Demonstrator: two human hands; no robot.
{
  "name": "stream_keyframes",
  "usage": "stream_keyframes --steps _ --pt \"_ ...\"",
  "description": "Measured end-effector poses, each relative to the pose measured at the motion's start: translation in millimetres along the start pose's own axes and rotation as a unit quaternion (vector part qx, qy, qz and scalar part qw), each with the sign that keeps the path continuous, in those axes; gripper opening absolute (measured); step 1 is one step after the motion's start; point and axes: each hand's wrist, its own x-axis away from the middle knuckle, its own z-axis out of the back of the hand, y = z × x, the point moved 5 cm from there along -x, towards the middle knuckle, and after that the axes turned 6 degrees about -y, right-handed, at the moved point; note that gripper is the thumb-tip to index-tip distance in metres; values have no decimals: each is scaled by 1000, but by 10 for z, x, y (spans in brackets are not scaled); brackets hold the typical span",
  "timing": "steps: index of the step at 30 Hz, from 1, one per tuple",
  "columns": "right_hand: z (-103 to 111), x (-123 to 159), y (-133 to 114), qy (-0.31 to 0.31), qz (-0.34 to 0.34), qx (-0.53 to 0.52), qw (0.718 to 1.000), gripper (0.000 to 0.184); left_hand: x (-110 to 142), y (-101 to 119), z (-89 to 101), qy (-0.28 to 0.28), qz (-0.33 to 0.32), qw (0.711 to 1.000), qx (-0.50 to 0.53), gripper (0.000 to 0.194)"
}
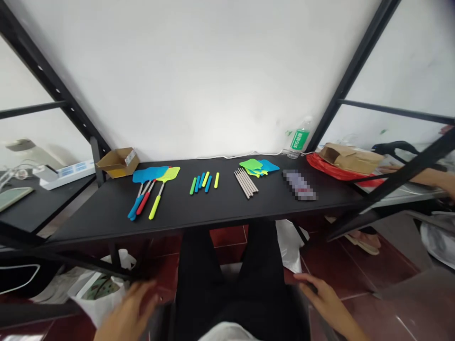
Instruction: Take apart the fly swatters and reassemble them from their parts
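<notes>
My left hand [130, 310], blurred by motion, is low beside my left thigh, its thumb and fingers apart with nothing seen in them. Beside my right thigh, my right hand [325, 296] is open, fingers spread, holding nothing. Both are below the black table [206, 210], away from the things on it. Fly swatters with blue, red and yellow handles [154, 207] lie together on the left. Loose green, blue and yellow handle sleeves [208, 183] lie mid-table. Several pale rods [245, 183] are lined up right of them, near green, yellow and blue swatter heads [269, 166].
A small cardboard box [119, 163] sits at the table's back left. Back right stands a plastic bottle [299, 139]; a pixelated flat object [299, 184] lies in front. Black metal posts [350, 71] frame the table. Another person's arm [433, 177] shows at right.
</notes>
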Motion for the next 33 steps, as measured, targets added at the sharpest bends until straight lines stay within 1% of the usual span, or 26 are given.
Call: stream_keyframes --steps 2,4,5,7,8,9,11,13,14,16,18,19,21,22,23,24,25,26,27,29,31,33 --pt "-9 11 -144 -10 15 32 999 42 -242 186 358 55 -1 998 -41 47" --pt "-17 -1 -260 -14 30 61 998 39 -525 429 754 124 -15 991 -53 47" --pt "-21 -11 -307 -14 41 76 996 37 -679 553 909 139 -25 988 -65 47" --pt "-21 -30 -386 -7 68 105 992 35 -989 723 1114 164 6 979 -118 56" --pt "-18 -38 -419 -3 82 115 990 35 -1137 767 1152 164 34 975 -146 59" --pt "-9 -45 -450 3 90 121 989 36 -1278 787 1142 146 59 974 -164 59" --pt "5 -68 -532 6 107 125 986 36 -1485 794 1075 123 74 973 -183 57" --pt "17 -110 -675 1 124 121 985 35 -1562 769 1016 118 65 973 -188 52" --pt "21 -139 -778 -2 134 115 984 34 -1546 753 1006 122 59 973 -189 50" --pt "32 -211 -1065 8 172 88 981 33 -1417 739 1025 136 54 970 -195 48" --pt "13 -315 -1421 6 213 30 977 30 -1204 793 1055 154 53 966 -199 48" --pt "-22 -386 -1608 -10 228 -7 974 29 -1089 862 1050 156 47 967 -197 48" --pt "-148 -569 -1989 -76 253 -89 960 31 -876 1084 989 163 31 968 -187 45" --pt "-218 -680 -2165 -108 258 -144 949 34 -788 1233 929 170 16 969 -180 44" --pt "-294 -800 -2321 -141 256 -198 936 39 -726 1399 835 163 -8 972 -169 42" --pt "-375 -927 -2450 -172 244 -250 921 45 -681 1577 725 156 -42 974 -159 40" --pt "-445 -1054 -2549 -193 227 -302 906 49 -658 1754 594 138 -86 975 -152 37" --pt "-499 -1175 -2618 -200 210 -352 890 51 -650 1920 460 118 -137 973 -146 34" --pt "-530 -1284 -2658 -194 198 -392 877 50 -650 2061 339 107 -188 966 -139 32" --pt "-538 -1455 -2660 -162 180 -441 864 47 -683 2235 163 101 -263 952 -118 30" --pt "-481 -1548 -2615 -133 184 -448 865 47 -748 2280 87 105 -298 945 -81 29" --pt "-379 -1585 -2566 -111 198 -439 870 48 -806 2281 78 102 -316 942 -50 31"
